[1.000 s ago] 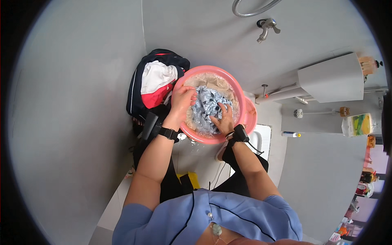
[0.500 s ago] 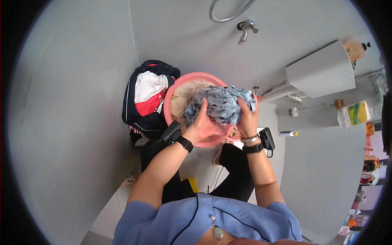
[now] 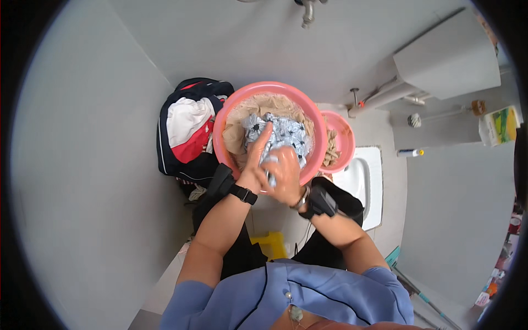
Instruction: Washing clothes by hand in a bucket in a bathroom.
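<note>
A light blue garment with dark flower-like marks lies bunched in a large pink basin, on top of soaked beige cloth with suds around it. At the basin's near side, my left hand grips a fold of the garment, its thumb pointing up along the fabric. My right hand is closed over the same fold, pressed against the left one and slightly blurred. The part of the fabric between my palms is mostly hidden.
Left of the basin sits a dark bag with white and red clothes. A smaller pink basin holding beige cloth stands at the right, beside a squat toilet. Behind are a tap and a cistern. A yellow stool shows below me.
The garment has come down from above the basin's right side into its middle. My right hand has moved left and down to meet my left hand, uncovering the smaller basin.
</note>
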The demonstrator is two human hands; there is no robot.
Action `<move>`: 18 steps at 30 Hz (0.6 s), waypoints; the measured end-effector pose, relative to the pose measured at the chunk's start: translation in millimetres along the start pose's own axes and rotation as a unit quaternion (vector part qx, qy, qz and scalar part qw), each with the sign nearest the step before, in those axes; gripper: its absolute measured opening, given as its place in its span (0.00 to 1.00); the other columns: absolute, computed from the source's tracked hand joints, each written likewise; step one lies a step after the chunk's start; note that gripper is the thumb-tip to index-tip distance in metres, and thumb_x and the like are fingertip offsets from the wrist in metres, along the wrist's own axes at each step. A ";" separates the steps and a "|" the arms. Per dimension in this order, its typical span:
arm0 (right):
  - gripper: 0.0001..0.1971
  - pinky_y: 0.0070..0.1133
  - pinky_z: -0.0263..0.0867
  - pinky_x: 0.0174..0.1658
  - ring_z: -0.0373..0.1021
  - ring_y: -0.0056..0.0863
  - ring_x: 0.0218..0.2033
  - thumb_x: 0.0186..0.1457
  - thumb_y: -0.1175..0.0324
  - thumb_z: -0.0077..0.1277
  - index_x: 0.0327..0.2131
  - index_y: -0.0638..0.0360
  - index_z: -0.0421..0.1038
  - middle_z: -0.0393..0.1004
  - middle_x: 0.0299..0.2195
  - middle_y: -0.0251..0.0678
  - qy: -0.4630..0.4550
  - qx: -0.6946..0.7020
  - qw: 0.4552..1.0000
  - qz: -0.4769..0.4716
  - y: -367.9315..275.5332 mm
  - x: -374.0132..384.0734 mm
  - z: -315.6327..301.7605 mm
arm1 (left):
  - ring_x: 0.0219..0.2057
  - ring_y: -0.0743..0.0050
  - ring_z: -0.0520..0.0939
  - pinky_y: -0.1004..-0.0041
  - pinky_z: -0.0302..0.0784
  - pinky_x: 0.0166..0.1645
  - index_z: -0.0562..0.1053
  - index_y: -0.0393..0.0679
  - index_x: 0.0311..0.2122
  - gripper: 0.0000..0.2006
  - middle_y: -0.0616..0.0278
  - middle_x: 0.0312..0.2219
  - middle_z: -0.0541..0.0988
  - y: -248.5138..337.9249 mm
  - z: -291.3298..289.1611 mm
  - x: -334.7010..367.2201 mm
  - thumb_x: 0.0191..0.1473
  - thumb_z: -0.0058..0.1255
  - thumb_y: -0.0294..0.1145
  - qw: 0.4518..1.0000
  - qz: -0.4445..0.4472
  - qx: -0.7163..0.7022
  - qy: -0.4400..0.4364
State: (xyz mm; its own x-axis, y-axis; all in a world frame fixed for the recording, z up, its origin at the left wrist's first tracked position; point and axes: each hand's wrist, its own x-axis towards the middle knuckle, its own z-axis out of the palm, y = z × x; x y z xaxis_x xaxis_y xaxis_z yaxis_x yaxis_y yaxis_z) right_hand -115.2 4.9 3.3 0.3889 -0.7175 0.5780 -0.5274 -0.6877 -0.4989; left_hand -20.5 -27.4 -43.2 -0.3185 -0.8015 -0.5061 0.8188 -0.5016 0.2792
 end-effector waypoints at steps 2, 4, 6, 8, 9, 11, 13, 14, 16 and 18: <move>0.07 0.28 0.60 0.29 0.63 0.41 0.30 0.36 0.71 0.55 0.21 0.56 0.66 0.65 0.26 0.39 0.037 0.002 0.998 0.048 33.9 -6.0 15.3 | 0.28 0.73 0.75 0.74 0.72 0.34 0.70 0.40 0.34 0.14 0.62 0.29 0.74 -12.4 -20.4 23.9 0.48 0.47 0.41 0.998 0.026 0.038 0.043; 0.06 0.27 0.61 0.25 0.63 0.40 0.25 0.39 0.72 0.53 0.20 0.58 0.65 0.64 0.22 0.40 0.066 0.009 0.996 0.058 50.9 -10.8 17.0 | 0.28 0.74 0.75 0.75 0.72 0.33 0.71 0.39 0.33 0.11 0.62 0.29 0.74 -19.4 -23.5 34.6 0.45 0.51 0.34 0.992 0.052 0.084 0.079; 0.05 0.29 0.61 0.26 0.64 0.40 0.24 0.41 0.72 0.51 0.21 0.60 0.66 0.65 0.21 0.41 0.062 0.085 0.983 0.153 57.5 -11.1 19.7 | 0.29 0.73 0.75 0.75 0.72 0.34 0.72 0.38 0.32 0.08 0.62 0.28 0.74 -21.1 -6.0 22.9 0.46 0.49 0.29 0.982 0.078 0.057 0.165; 0.05 0.29 0.62 0.27 0.64 0.40 0.25 0.44 0.69 0.49 0.22 0.61 0.67 0.66 0.22 0.41 0.067 0.100 0.972 0.202 64.7 -10.3 21.2 | 0.29 0.72 0.75 0.74 0.72 0.35 0.72 0.39 0.33 0.08 0.62 0.28 0.75 -23.0 -2.4 22.4 0.47 0.47 0.31 0.976 0.102 0.108 0.161; 0.06 0.29 0.61 0.27 0.64 0.41 0.25 0.44 0.69 0.49 0.23 0.61 0.66 0.65 0.21 0.43 0.072 0.102 0.966 0.227 65.8 -8.7 21.4 | 0.30 0.72 0.75 0.74 0.72 0.36 0.71 0.38 0.34 0.09 0.61 0.28 0.75 -23.2 3.0 21.3 0.48 0.47 0.32 0.977 0.107 0.086 0.163; 0.07 0.28 0.60 0.31 0.63 0.41 0.28 0.44 0.67 0.49 0.25 0.60 0.67 0.65 0.23 0.42 0.007 0.073 0.967 0.245 53.3 -5.8 11.8 | 0.30 0.72 0.75 0.74 0.72 0.36 0.71 0.38 0.34 0.10 0.61 0.28 0.75 -17.7 10.3 9.4 0.49 0.46 0.33 0.977 0.101 0.078 0.168; 0.07 0.27 0.60 0.31 0.63 0.40 0.30 0.44 0.66 0.49 0.25 0.59 0.67 0.65 0.24 0.41 0.036 0.068 0.983 0.168 13.7 -5.6 -5.7 | 0.32 0.72 0.75 0.74 0.71 0.38 0.69 0.38 0.37 0.13 0.60 0.30 0.75 -2.8 12.0 -4.2 0.51 0.43 0.37 0.981 0.103 0.162 0.008; 0.07 0.27 0.60 0.32 0.62 0.39 0.31 0.44 0.66 0.49 0.25 0.59 0.67 0.64 0.26 0.39 0.050 0.066 0.994 0.070 2.2 -4.4 -8.3 | 0.32 0.72 0.75 0.74 0.71 0.38 0.69 0.38 0.37 0.13 0.60 0.30 0.75 12.5 -1.3 2.9 0.51 0.43 0.37 0.980 0.098 0.171 0.011; 0.08 0.28 0.60 0.32 0.63 0.38 0.31 0.43 0.64 0.49 0.24 0.58 0.67 0.64 0.25 0.38 0.022 0.010 0.989 0.145 15.7 -8.4 9.5 | 0.34 0.71 0.75 0.73 0.71 0.39 0.69 0.38 0.38 0.14 0.59 0.33 0.74 29.6 -31.1 27.4 0.53 0.40 0.38 0.978 -0.105 0.093 -0.154; 0.08 0.29 0.61 0.31 0.63 0.36 0.30 0.41 0.63 0.50 0.22 0.57 0.67 0.65 0.25 0.38 -0.017 -0.048 0.972 0.228 37.2 -16.1 11.4 | 0.36 0.70 0.74 0.72 0.70 0.41 0.68 0.37 0.39 0.15 0.58 0.36 0.72 -13.6 -8.3 6.5 0.54 0.37 0.37 0.984 0.033 0.173 0.018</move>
State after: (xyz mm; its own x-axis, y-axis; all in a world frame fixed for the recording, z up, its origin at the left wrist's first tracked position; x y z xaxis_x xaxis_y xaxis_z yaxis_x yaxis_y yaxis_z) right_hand -132.5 -10.4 -31.9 0.1219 -0.9500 0.2874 -0.7184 -0.2843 -0.6349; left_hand -29.7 -23.1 -57.0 -0.2486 -0.8267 -0.5046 0.6227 -0.5355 0.5705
